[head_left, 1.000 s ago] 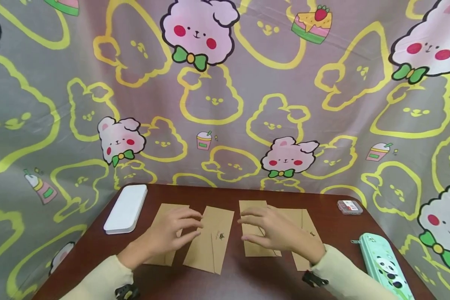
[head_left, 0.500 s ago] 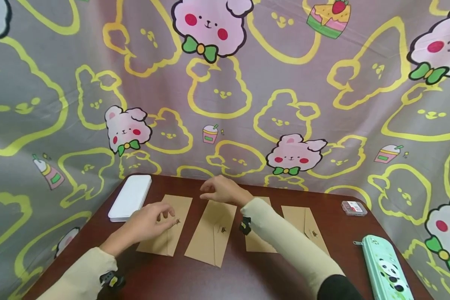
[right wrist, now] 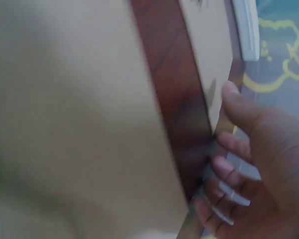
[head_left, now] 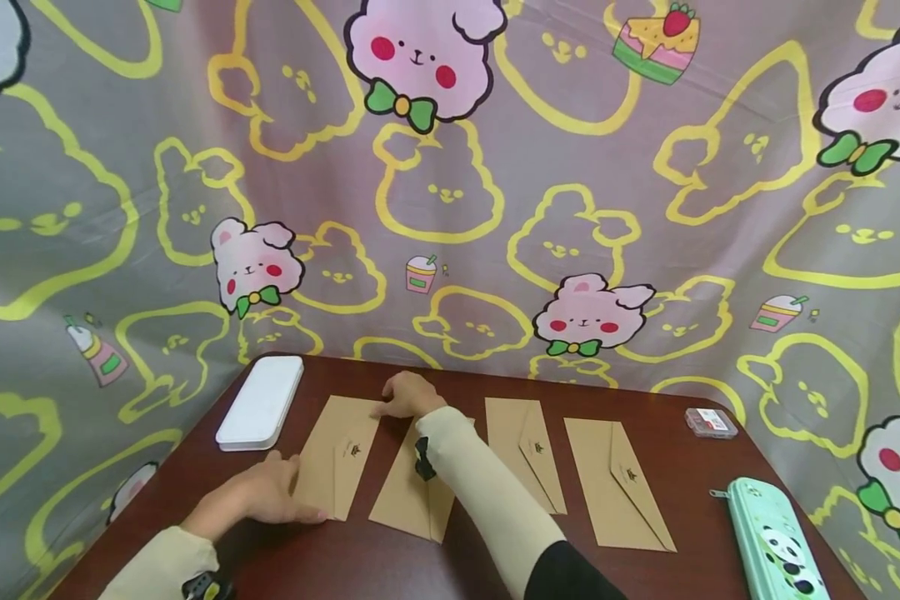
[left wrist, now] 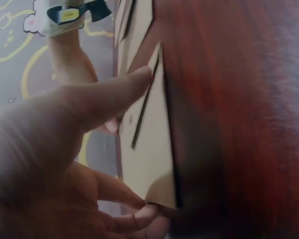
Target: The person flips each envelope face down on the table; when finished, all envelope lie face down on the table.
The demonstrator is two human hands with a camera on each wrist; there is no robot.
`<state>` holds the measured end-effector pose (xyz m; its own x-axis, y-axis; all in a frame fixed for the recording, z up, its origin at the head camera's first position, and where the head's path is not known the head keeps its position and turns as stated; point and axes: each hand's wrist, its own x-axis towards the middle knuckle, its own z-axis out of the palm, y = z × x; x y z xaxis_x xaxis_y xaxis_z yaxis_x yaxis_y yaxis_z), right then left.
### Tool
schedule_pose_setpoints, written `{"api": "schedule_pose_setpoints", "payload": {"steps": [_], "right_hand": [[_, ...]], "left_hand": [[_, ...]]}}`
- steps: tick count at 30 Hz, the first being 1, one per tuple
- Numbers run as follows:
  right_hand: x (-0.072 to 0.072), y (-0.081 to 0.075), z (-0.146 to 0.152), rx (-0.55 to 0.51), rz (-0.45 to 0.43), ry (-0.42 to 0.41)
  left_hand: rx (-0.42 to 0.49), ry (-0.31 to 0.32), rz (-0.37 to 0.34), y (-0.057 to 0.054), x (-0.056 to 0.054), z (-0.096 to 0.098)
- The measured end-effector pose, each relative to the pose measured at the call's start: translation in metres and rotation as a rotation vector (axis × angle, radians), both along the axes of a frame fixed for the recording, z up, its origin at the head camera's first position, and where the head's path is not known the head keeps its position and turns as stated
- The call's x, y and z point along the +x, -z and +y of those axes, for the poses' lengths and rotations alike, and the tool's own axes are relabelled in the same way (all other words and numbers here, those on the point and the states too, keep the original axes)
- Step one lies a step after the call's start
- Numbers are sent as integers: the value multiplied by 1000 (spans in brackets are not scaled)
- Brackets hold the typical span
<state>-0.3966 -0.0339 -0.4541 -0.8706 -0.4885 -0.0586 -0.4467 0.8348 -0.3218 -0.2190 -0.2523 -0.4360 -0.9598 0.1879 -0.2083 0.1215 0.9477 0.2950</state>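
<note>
at the left of the head view, the left hand (head_left: 262,492) rests its thumb near the lower right corner of the leftmost envelope (head_left: 341,467) and its fingers by the left edge; thumb and fingers are spread wide, touching rather than gripping. the right hand (head_left: 408,396) has its fingers loosely bent at that envelope's upper right corner, a gap showing between thumb and forefinger, nothing held.

the leftmost envelope lies flat at centre left of the frame, its long axis running from lower left to upper right, its printed flap along the right side. just to its right, the second envelope (head_left: 401,500) leans the same way, partly hidden behind the right sleeve (head_left: 487,483). right of centre, the third envelope (head_left: 525,450) and the fourth envelope (head_left: 618,492) tilt oppositely, from upper left to lower right.

farther out on the dark red table (head_left: 690,483), a white case (head_left: 261,404) lies at the left, slanting towards upper right; a mint pencil case (head_left: 776,542) lies lower right.
</note>
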Motion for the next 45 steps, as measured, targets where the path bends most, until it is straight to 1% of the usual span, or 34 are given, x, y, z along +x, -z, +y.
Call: {"api": "schedule_pose_setpoints", "payload": {"steps": [2,5,8,11,16,19,21,23,25,26,29,31,34,38,40,45], "right_hand": [[3,1,-8,17,0,44],[9,-4,-19,45,-12,91],[13,-10,-27,75,-30,128],[15,-13,-31,95,-63,164],[11,-14,-29,81,-138,198],[6,-16,-24,24,-200,162],[2,-17,-20,-26,-196,119],[-1,-17,-15,-69,-176,50],[-1,-16,-10,-96,-125,-12],[-2,-15,-8,-110,-95,-40],[-2,-11,-3,-153,-56,-109],[-2,-10,1,-188,-43,-123],[-2,-13,5,-223,-33,-131],[-4,-19,10,-268,-24,-155],[-7,-20,12,-302,-23,-173],[-11,-27,17,-436,-98,-205]], "left_hand": [[-11,4,-6,2,1,-2],[-17,16,32,5,1,-3],[-15,13,62,5,-1,-1],[-18,-11,45,5,-2,2],[-54,-16,3,5,-2,9],[-75,-5,-9,3,-3,11],[-84,4,-11,2,-4,12],[-84,7,-16,2,-4,12],[-82,18,-13,2,-3,10],[-78,22,-12,2,-3,10],[-68,34,-3,3,-1,8],[-58,47,7,5,0,6],[-28,56,1,6,0,5],[20,61,-36,5,-2,4],[60,84,-46,4,-3,2],[200,165,-49,2,-4,1]]}}
